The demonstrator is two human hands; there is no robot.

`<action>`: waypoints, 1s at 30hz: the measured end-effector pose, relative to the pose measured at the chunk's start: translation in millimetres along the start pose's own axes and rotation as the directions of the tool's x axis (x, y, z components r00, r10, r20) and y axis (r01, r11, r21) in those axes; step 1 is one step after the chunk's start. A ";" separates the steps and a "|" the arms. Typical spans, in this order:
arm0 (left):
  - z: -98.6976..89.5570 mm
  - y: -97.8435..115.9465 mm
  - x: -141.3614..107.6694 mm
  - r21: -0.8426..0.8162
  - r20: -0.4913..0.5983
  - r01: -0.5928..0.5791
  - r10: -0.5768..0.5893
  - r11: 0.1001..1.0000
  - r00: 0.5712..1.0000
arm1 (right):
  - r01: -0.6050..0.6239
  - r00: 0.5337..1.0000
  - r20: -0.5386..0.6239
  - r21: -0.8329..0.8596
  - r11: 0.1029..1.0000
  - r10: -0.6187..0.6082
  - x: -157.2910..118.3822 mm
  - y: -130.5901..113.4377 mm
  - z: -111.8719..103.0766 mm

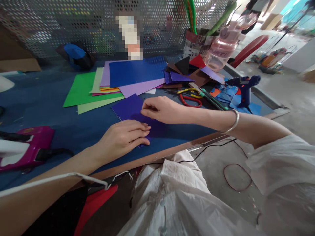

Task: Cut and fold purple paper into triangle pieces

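Note:
A dark purple sheet [130,106] lies on the blue tabletop [81,126] near its front edge. My left hand [125,136] rests flat on the sheet's lower left part, fingers stretched out to the right. Above and to the right of it, my right hand [161,109] is over the sheet's right side with thumb and fingers curled together. Whether anything is between those fingertips is too small to make out. A thin pale line shows along the sheet's left edge.
Behind the sheet lie stacked coloured sheets [137,73]. To the right are red-handled scissors [190,101], paper scraps [183,77], a blue glue gun [244,88] and a pink bottle [220,50]. A magenta device [40,144] stands at the left.

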State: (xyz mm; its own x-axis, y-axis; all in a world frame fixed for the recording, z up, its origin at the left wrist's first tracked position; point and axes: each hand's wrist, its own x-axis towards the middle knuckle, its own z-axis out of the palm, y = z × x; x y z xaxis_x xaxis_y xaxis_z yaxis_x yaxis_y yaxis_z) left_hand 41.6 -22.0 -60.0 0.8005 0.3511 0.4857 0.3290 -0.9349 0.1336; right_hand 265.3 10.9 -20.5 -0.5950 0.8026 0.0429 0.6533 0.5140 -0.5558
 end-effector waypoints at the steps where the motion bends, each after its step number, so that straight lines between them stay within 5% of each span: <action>1: -0.3 0.8 0.5 0.004 0.005 0.002 -0.002 1.000 1.000 | -0.005 0.999 -0.054 -0.056 0.998 0.002 3.4 -0.7 10.4; 4: -0.7 2.5 1.1 0.015 0.008 0.009 -0.010 1.000 1.000 | 0.056 0.997 -0.027 -0.269 0.961 -0.066 7.2 -1.0 34.5; 8: -1.5 3.1 -0.5 0.025 0.022 0.015 -0.016 1.000 1.000 | 0.120 0.992 0.017 -0.411 0.904 -0.124 5.6 1.1 41.1; 18: -1.8 4.0 11.2 -0.064 0.046 0.060 -0.057 0.996 0.997 | 0.180 0.980 -0.007 -0.415 0.892 -0.201 10.0 18.1 38.6; 25: -5.2 -1.2 32.4 -0.110 0.203 0.179 -0.154 0.978 0.967 | 0.193 0.975 -0.020 -0.421 0.886 -0.221 10.5 19.3 43.4; 30: -10.1 -0.1 29.7 -0.059 0.277 0.141 -0.119 0.988 0.953 | 0.199 0.975 -0.006 -0.402 0.894 -0.220 10.5 18.6 42.0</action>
State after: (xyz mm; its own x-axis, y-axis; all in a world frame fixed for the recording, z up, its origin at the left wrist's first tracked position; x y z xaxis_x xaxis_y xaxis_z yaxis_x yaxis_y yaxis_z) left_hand 60.3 -12.0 -36.9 0.8629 0.4607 0.2076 0.4083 -0.8777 0.2508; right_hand 251.6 16.1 -65.3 -0.7216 0.6714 0.1689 0.6534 0.7411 -0.1546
